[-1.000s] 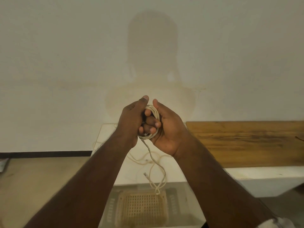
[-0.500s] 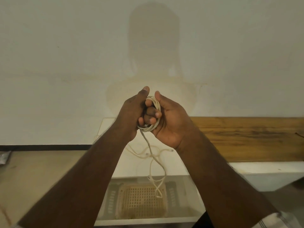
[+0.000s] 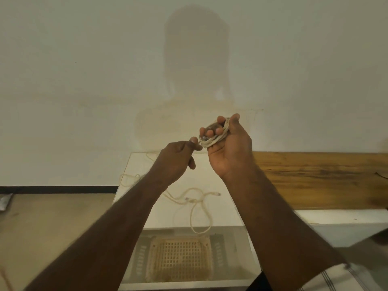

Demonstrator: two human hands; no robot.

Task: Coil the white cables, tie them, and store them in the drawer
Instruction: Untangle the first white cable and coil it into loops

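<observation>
Both forearms raised in front of the chest, bare, angled inward. Right hand (image 3: 228, 148) higher, palm toward the person, fingers (image 3: 219, 119) and thumb curled round a coiled white cable (image 3: 214, 139). Left hand (image 3: 176, 158) lower, just beside it, back to camera, thumb and forefinger pinching the cable's end at the coil's edge.
</observation>
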